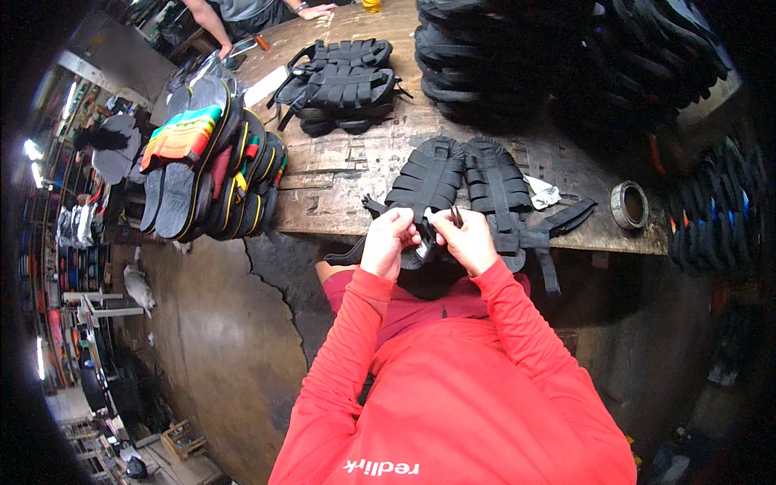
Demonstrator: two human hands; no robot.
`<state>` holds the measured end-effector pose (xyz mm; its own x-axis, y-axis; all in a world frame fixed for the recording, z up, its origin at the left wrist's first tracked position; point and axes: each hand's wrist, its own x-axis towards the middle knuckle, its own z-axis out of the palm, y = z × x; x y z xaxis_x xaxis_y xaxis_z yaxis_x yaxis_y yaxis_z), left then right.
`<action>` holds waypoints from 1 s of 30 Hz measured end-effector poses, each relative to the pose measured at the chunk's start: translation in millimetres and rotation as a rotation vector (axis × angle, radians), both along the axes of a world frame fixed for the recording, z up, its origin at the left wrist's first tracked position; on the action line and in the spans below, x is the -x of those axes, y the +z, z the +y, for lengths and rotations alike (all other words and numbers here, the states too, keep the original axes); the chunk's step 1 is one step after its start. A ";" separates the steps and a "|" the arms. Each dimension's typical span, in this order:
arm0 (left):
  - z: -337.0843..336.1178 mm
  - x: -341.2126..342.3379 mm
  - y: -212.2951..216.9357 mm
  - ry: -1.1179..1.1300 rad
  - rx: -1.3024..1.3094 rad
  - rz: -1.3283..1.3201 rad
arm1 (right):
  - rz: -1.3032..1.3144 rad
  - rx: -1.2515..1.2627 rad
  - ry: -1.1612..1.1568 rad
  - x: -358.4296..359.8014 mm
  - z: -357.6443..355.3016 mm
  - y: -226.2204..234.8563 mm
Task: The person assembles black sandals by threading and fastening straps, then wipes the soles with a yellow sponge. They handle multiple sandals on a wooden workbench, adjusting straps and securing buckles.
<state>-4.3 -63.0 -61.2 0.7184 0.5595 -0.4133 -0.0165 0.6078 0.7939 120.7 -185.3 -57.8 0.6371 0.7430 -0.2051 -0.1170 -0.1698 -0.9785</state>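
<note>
A pair of black strappy sandals lies on the wooden table's near edge in front of me, the left sandal (432, 174) and right sandal (493, 178) side by side. My left hand (388, 242) is closed in a pinch at the near end of the left sandal, on something too small to make out. My right hand (468, 241) is closed beside it, with a slim dark tool (457, 217) sticking up from its fingers. Between the hands is a small whitish piece (422, 249) near black strap material. Loose straps (558, 226) trail off the right sandal.
The wooden table (347, 174) carries stacked black sandals (343, 81), a tall dark stack (477, 65) and a pile of flip-flops with coloured straps (182, 174). A tape roll (629, 204) and crumpled white scrap (542, 192) lie right. Another person's hand (317, 11) rests at the far edge.
</note>
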 end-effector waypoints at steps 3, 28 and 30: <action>-3.9 -0.7 -2.1 -0.008 -0.050 0.014 | -0.004 0.093 0.058 -8.3 2.0 -3.9; 19.9 -24.1 -58.4 -0.001 -1.642 0.422 | -0.607 0.500 0.774 -55.9 24.7 17.4; 22.0 -29.1 -60.9 0.028 -1.656 0.382 | -0.542 0.557 0.619 -46.1 20.2 26.7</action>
